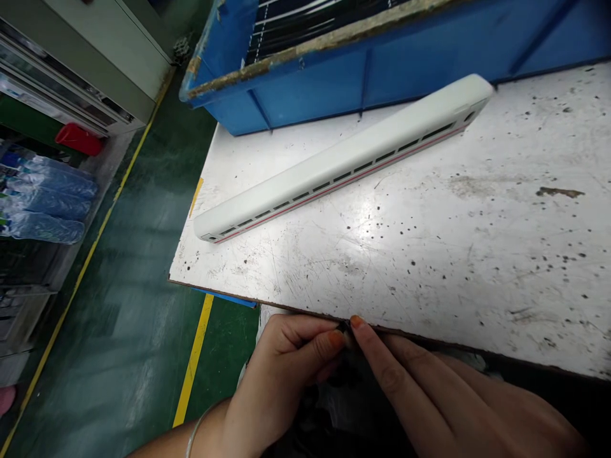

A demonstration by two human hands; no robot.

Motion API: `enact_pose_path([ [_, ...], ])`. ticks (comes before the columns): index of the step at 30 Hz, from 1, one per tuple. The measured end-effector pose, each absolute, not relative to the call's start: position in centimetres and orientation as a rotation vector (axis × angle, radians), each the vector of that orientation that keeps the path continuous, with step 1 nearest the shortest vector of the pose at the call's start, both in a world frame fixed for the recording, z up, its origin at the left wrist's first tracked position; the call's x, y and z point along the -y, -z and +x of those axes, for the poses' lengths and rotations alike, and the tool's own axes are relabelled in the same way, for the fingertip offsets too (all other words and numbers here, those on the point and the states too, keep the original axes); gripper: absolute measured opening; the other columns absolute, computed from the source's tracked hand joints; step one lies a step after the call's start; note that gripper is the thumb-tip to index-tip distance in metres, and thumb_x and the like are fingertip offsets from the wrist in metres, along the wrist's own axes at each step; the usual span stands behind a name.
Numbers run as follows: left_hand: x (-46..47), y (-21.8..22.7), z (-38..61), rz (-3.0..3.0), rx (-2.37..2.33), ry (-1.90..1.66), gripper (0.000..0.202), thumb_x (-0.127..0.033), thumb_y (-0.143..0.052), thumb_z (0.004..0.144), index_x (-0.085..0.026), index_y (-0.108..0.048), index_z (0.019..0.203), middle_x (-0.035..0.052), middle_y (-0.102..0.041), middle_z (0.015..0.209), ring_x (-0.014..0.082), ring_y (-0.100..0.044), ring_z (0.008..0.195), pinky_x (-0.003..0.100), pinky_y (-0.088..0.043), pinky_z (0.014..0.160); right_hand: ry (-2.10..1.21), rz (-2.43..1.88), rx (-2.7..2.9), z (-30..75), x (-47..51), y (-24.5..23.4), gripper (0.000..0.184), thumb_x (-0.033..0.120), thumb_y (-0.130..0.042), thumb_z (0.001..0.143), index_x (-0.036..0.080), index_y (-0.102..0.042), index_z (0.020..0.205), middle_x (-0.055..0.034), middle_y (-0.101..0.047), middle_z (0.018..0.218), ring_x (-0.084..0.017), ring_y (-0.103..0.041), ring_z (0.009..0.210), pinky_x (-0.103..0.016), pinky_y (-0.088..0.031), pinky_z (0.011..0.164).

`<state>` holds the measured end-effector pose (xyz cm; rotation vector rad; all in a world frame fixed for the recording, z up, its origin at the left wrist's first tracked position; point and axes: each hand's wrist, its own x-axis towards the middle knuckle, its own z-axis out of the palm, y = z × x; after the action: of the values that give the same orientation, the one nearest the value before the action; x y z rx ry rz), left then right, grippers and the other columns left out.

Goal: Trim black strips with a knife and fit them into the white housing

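Note:
Both my hands meet just below the front edge of the white table (429, 267). My left hand (281, 375) has its fingers curled and its thumb pinched against a tiny dark piece (344, 328). My right hand (429, 394) comes in from the lower right, its fingertips pressed on the same small dark piece. I cannot make out what the piece is. A long white toy train car (344, 159) with a row of dark windows and a red stripe lies diagonally across the table, well away from both hands.
A large blue plastic bin (382, 70) stands at the back of the table behind the train car. On the left are a green floor with yellow lines (193, 362), bagged clear bottles (42, 203) and a grey cabinet (95, 57).

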<state>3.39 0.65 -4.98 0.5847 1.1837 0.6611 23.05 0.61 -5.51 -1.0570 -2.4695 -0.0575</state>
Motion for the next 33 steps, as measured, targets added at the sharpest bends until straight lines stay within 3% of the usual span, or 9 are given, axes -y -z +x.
enact_pose_path([
  [6,-0.6,5.1,3.4,0.578,-1.16,-0.686,0.036,-0.033,-0.065,0.092,-0.013,-0.057,0.063,-0.0045,-0.038,0.056,0.0059,-0.027,0.054,0.023,-0.019,0.05,0.102,-0.97,2.388,23.3,-1.3,6.1,0.04,0.022,-0.041,0.098,0.001,-0.065,0.123,-0.0125,-0.075,0.088,-0.018,-0.065,0.062,-0.029,-0.051,0.048],
  [12,-0.6,5.0,3.6,0.561,-1.16,-0.685,0.036,-0.034,-0.066,0.092,-0.012,-0.059,0.064,-0.0047,-0.037,0.056,0.0059,-0.026,0.053,0.024,-0.018,0.05,0.119,-0.96,2.508,23.7,-1.5,5.6,0.041,0.005,-0.049,0.088,0.001,-0.062,0.127,-0.0107,-0.075,0.09,-0.015,-0.065,0.062,-0.025,-0.053,0.05],
  [17,-0.7,5.0,3.5,0.567,-1.163,-0.68,0.039,-0.034,-0.065,0.092,-0.013,-0.056,0.061,-0.005,-0.035,0.055,0.006,-0.025,0.053,0.024,-0.017,0.049,0.087,-0.943,2.541,23.6,-1.5,5.4,0.04,0.01,-0.047,0.091,-0.002,-0.06,0.128,-0.0147,-0.075,0.092,-0.019,-0.067,0.064,-0.027,-0.055,0.05],
  [24,-0.7,4.9,3.5,0.57,-1.179,-0.659,0.04,-0.036,-0.067,0.091,-0.013,-0.055,0.06,-0.005,-0.036,0.054,0.0058,-0.027,0.052,0.024,-0.018,0.049,0.125,-0.992,2.444,23.0,-0.8,6.2,0.044,0.024,-0.035,0.102,-0.003,-0.06,0.128,-0.0181,-0.075,0.089,-0.019,-0.061,0.051,-0.03,-0.046,0.038],
  [28,-0.8,5.0,3.4,0.573,-1.184,-0.662,0.041,-0.037,-0.069,0.089,-0.013,-0.055,0.06,-0.0051,-0.037,0.054,0.0057,-0.027,0.051,0.025,-0.018,0.049,0.136,-0.993,2.453,22.9,-0.7,6.3,0.046,0.027,-0.035,0.103,-0.002,-0.059,0.128,-0.0195,-0.074,0.092,-0.02,-0.063,0.054,-0.03,-0.048,0.041],
  [33,-0.9,5.0,3.5,0.569,-1.165,-0.672,0.041,-0.037,-0.068,0.09,-0.014,-0.054,0.059,-0.0051,-0.035,0.054,0.006,-0.026,0.052,0.025,-0.017,0.049,0.063,-0.975,2.513,23.5,-1.1,5.7,0.041,0.024,-0.039,0.101,0.001,-0.062,0.126,-0.0151,-0.075,0.092,-0.018,-0.066,0.062,-0.028,-0.053,0.048],
])
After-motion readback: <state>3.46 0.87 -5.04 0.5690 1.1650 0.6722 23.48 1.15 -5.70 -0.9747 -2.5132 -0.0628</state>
